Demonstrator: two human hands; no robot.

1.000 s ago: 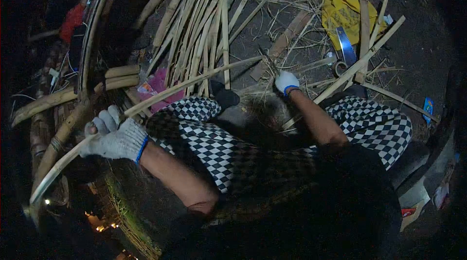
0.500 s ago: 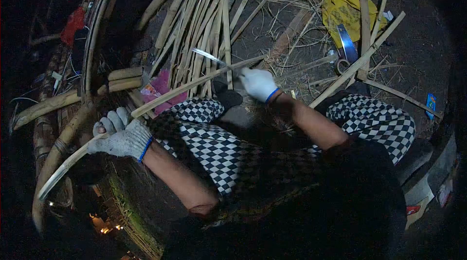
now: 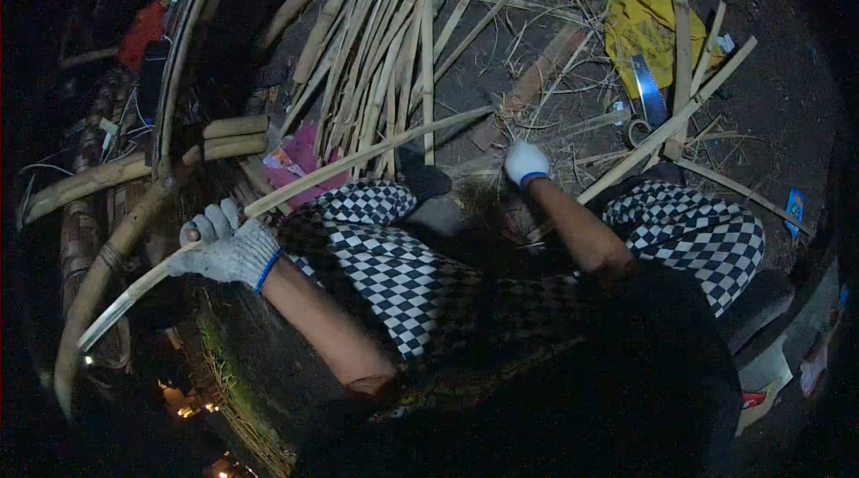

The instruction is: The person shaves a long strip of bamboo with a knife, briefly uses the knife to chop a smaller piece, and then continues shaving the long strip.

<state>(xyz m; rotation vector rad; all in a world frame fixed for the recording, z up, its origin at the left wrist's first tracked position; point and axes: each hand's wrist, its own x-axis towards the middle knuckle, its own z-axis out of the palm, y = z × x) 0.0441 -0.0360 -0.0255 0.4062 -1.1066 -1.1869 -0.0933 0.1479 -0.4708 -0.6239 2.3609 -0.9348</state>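
Note:
My left hand (image 3: pixel 225 248), in a white knit glove, is closed around a long thin bamboo strip (image 3: pixel 358 158). The strip runs from the dark lower left up across my checkered trousers (image 3: pixel 376 254) towards the middle. My right hand (image 3: pixel 525 162), also gloved, is a closed fist near the ground just past the strip's far end. It seems to grip a knife, but the blade is hardly visible among the shavings.
A fan of split bamboo strips (image 3: pixel 385 48) lies ahead. Thick bamboo poles (image 3: pixel 224 129) lie at the left. A yellow cloth (image 3: pixel 644 21), a saw blade (image 3: pixel 650 89) and a tape roll (image 3: pixel 637 131) sit at the right among loose slats. A pink wrapper (image 3: pixel 300 156) lies by my knee.
My right hand swung up to the strip with the knife blade raised, then dropped back to the right near the ground. My left hand kept its grip on the strip.

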